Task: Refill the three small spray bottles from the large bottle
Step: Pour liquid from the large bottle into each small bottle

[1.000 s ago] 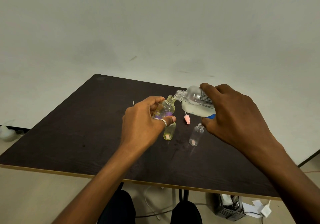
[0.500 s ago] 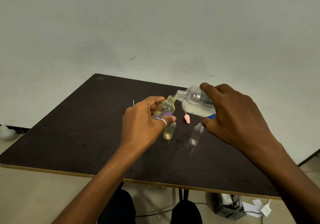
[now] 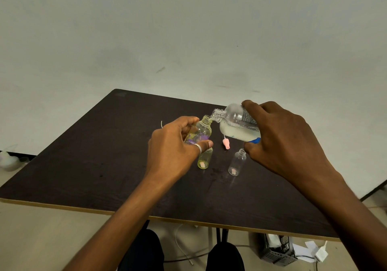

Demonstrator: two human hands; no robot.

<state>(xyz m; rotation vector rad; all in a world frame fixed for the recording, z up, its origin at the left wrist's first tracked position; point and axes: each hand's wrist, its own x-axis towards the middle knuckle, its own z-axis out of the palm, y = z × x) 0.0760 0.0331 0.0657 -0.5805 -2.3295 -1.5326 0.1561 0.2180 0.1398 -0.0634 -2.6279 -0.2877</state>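
White liquid (image 3: pixel 238 133) is pooling in the large bottle (image 3: pixel 233 116) the right hand (image 3: pixel 280 139) is gripping, neck pointing left onto the small bottle (image 3: pixel 201 131) the left hand (image 3: pixel 173 153) is clasping above the table's (image 3: pixel 100 166) far half.

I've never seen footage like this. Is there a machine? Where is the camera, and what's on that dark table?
No machine: these are a person's two bare hands, filmed by one wide-angle camera worn on the head, looking forward and down, so the arms enter from below. The left hand grips a small purple-labelled bottle, uncapped and tilted. The right hand grips the large bottle, part full of milky liquid, tipped so its neck meets the small one's mouth. Whether liquid flows I cannot tell. On the dark table stand two more open small bottles, a yellow-tinted bottle and a clear bottle, with a pink spray top lying near them.
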